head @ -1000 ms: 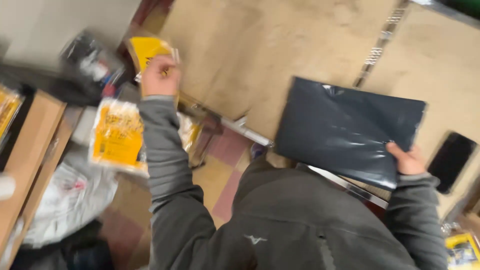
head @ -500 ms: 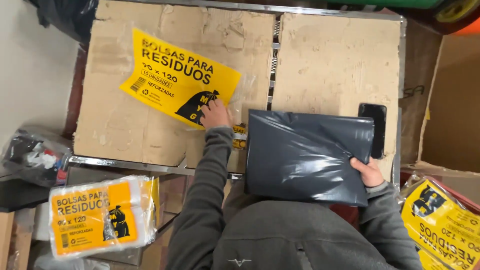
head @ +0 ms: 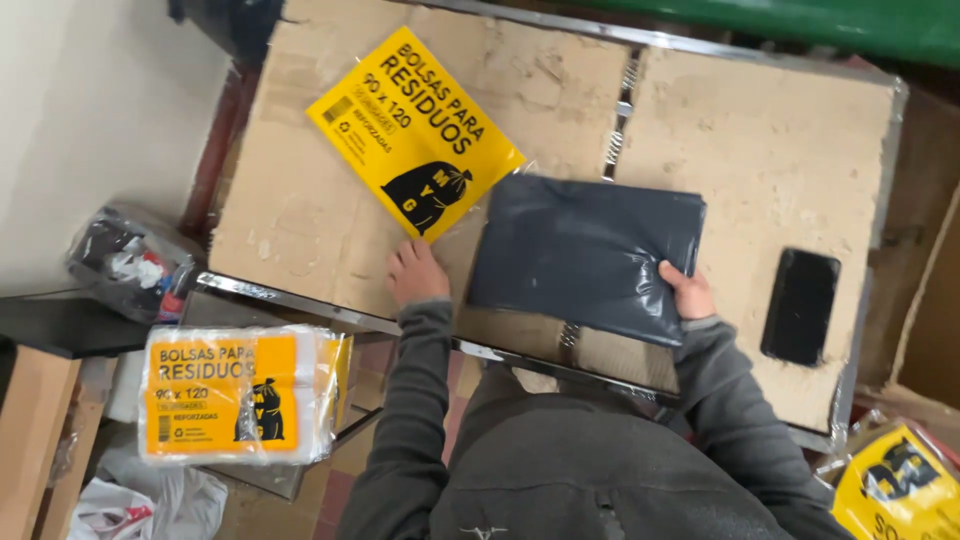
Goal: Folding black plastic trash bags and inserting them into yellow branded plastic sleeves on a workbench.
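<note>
1. Since half a second earlier, the left hand had come off the yellow printed bag sleeve and lay flat, fingers loosely spread and holding nothing, on the cardboard-covered worktop, just below the sleeve's near corner.
2. The right hand gripped the near right corner of the folded stack of dark grey refuse bags, thumb on top. The stack had been brought down flat on the cardboard, immediately right of the left hand and touching the sleeve's lower right edge.
3. Judged from this, sleeve and stack lay side by side, both within reach, with the left hand free to take either.
4. Beyond the right hand, further right and apart from the stack, a black phone lay near the worktop's right edge.
5. The metal frame edge ran close under both wrists. Bare cardboard lay above and right of the stack.
6. Below the left elbow, off the worktop, sat a wrapped pack of yellow-labelled bags.
</note>
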